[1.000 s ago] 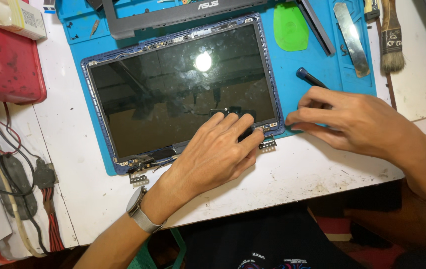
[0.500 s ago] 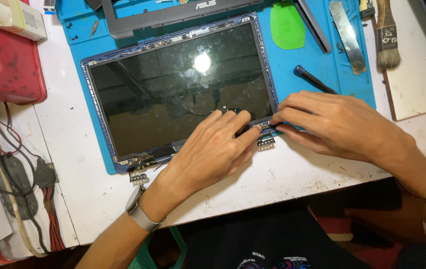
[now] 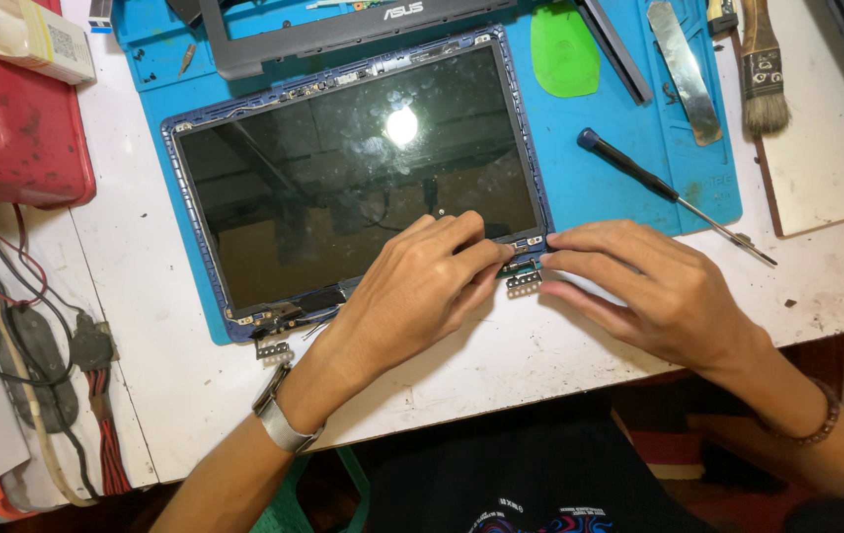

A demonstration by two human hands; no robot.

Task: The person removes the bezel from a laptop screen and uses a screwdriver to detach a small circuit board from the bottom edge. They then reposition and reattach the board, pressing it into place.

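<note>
Laptop screen assembly, dark glass panel in a blue-edged lid frame, lying face up on a blue repair mat across centre of frame, tilted slightly. Left hand resting palm-down over lower right corner of panel, fingers curled, fingertips pressing the frame edge near a small metal hinge bracket; nothing gripped, as far as can be seen. Right hand coming in from lower right, fingers half-closed and pinched toward the same corner, touching the frame edge; whether anything small sits between the fingertips cannot be told.

Likely handling: thin, light, stiff but fragile; glass prone to cracking under twist or point pressure, glossy face probably slippery. Safest hold judged to be the frame edges or the hinge brackets, never the glass middle.

Nearby: black-handled screwdriver right of panel, green plastic pry pick at top, brush upper right, red box upper left, second hinge bracket at lower left corner.
</note>
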